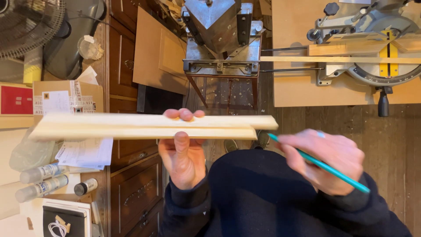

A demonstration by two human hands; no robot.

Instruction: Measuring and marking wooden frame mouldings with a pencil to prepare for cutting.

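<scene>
Your left hand (pixel 182 153) grips a long pale wood moulding (pixel 149 126) mid-length, held level before your chest; it looks light and stiff. Your right hand (pixel 326 160) clasps a teal pencil (pixel 322 166).

Left hand (pixel 182 158) grips a wooden moulding strip (pixel 149 126); right hand (pixel 326 160) holds a teal pencil (pixel 324 166).

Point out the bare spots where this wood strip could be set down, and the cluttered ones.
Free: the tan bench board in front of the mitre saw, and the plank floor right of the right hand. Crowded: the left counter with white spray bottles, loose papers and a cardboard box, beside the left hand gripping the pale wooden moulding strip.
</scene>
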